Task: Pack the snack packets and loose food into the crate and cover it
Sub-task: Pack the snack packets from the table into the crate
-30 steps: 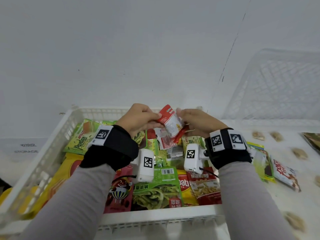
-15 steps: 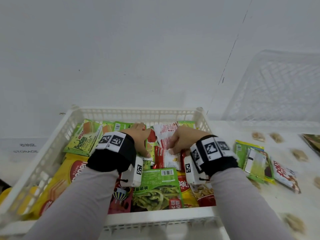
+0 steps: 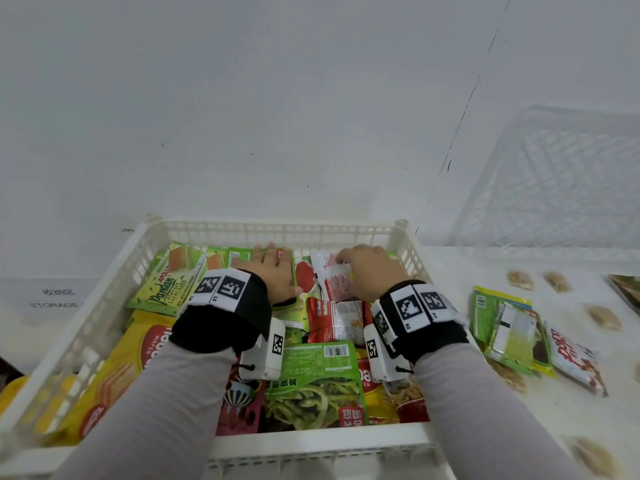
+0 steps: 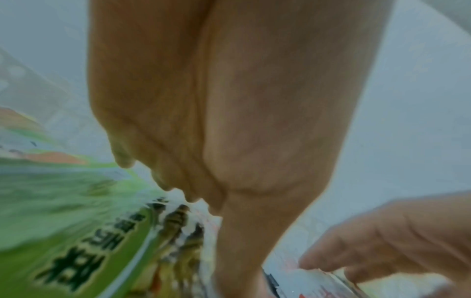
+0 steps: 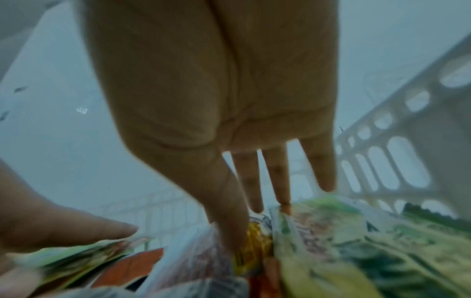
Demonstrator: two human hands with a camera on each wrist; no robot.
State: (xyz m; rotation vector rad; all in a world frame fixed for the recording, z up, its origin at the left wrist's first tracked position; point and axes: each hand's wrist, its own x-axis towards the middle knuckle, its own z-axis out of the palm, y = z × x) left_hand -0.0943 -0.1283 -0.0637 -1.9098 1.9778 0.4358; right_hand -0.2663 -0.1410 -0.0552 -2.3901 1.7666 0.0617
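crate (image 3: pixel 104 306) — both hands flat on snack packets (image 3: pixel 332 317)

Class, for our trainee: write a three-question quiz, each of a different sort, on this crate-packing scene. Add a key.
1. True or false: both hands, the left hand and the right hand, are inside the white crate.
2. Which lies outside the crate, on the table to its right? A. the Pandan packet B. the loose biscuits C. the green noodle packet
3. Fill in: the right hand's fingers rest on a red and ____ packet.

Key: 1 true; 2 B; 3 white.
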